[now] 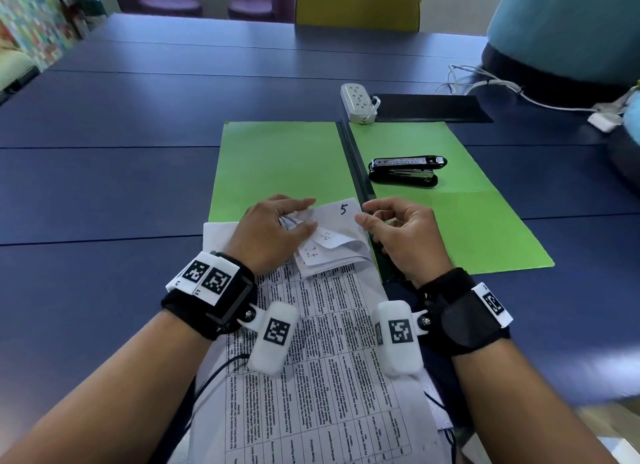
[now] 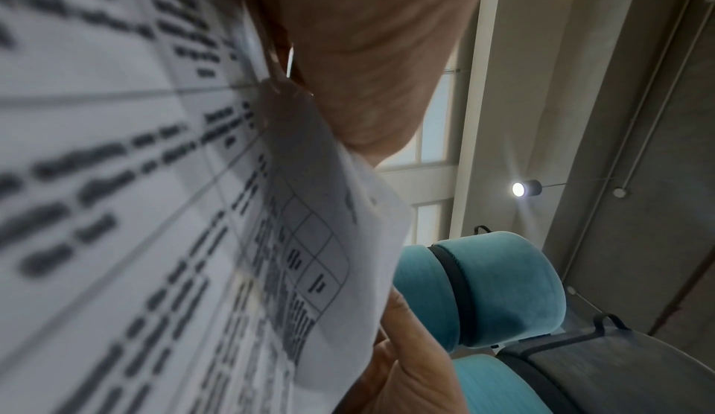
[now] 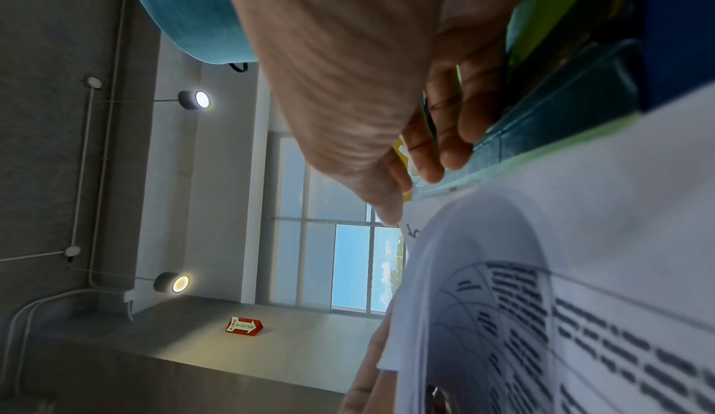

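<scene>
Between the two hands, right at the fingertips, sits the far end of a stack of printed sheets [image 1: 332,342], its top pages peeled back into a loose curl. Left hand [image 1: 273,231] has thumb and fingers pinched on that curled bundle. Right hand [image 1: 405,235] nips the edge of the page marked 5 [image 1: 341,214] between thumb and forefinger, other fingers tucked in. So both hands are closed on paper and neither is free.

Handling, as I judge it: featherweight stuff, thin and floppy, so lift one corner and the rest droops. Pages slide over one another easily, and a slack pinch would let them fan out of line. Yank it and it creases or tears. Best hold looks like the far corners, thumb on top and finger beneath, close to the edge, with the left hand squaring the bundle.

Back from the hands, the stack runs under both wrists toward the person, seemingly past the near edge of the bench [image 1: 104,186]. Under the fingertips and stretching away beyond them lies an open green folder [image 1: 277,165]. Stapler [image 1: 405,171] sits beyond the right hand, apart from it, on the folder's right half.
</scene>
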### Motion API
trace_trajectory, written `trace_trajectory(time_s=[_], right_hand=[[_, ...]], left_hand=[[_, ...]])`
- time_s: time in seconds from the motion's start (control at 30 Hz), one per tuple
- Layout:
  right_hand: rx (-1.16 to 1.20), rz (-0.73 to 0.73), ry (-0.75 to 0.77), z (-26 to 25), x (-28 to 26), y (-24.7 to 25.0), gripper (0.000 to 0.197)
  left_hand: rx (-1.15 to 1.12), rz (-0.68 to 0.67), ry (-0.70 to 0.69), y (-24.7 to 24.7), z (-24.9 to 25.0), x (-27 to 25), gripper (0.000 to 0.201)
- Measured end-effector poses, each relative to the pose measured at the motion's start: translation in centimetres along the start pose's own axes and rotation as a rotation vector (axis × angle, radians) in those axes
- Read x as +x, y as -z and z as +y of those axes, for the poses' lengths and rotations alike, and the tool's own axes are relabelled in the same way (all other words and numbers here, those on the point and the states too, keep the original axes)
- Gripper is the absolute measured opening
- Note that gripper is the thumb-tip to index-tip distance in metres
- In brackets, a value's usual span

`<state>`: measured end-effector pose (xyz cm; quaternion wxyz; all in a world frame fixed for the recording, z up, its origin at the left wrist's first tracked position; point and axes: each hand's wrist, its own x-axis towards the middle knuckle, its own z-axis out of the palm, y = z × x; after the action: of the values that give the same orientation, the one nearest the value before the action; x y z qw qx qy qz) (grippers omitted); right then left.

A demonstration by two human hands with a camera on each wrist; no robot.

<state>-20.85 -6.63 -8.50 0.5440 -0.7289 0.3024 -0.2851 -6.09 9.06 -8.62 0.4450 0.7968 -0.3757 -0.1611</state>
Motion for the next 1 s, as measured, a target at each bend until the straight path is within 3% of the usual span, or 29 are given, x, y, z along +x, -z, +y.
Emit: trace_trajectory(time_s=[0.13, 0.6, 0.7, 0.87, 1.0], right_hand=[[-0.001, -0.002, 0.001, 0.0, 0.0, -0.1, 0.011], [0.007, -0.012, -0.010, -0.2, -0.2, 0.1, 0.011], [0.033, -0.026, -0.002, -0.3, -0.2, 0.1, 0.015], [0.076, -0.083, 0.044, -0.7, -0.5, -0.1, 0.024], [0.051, -0.045, 0.113, -1.2, -0.8, -0.1, 0.029]], left_hand=[[0.062, -0.039, -0.008, 0.0, 0.4, -0.2, 0.034], [-0.037, 0.031, -0.007, -0.1, -0.1, -0.2, 0.023], [-0.053, 0.059, -0.006, -0.3, -0.3, 0.0, 0.008], [-0.100, 0.084, -0.025, -0.4, -0.4, 0.2, 0.014], [-0.128, 0.091, -0.022, -0.5, -0.5, 0.3, 0.011]])
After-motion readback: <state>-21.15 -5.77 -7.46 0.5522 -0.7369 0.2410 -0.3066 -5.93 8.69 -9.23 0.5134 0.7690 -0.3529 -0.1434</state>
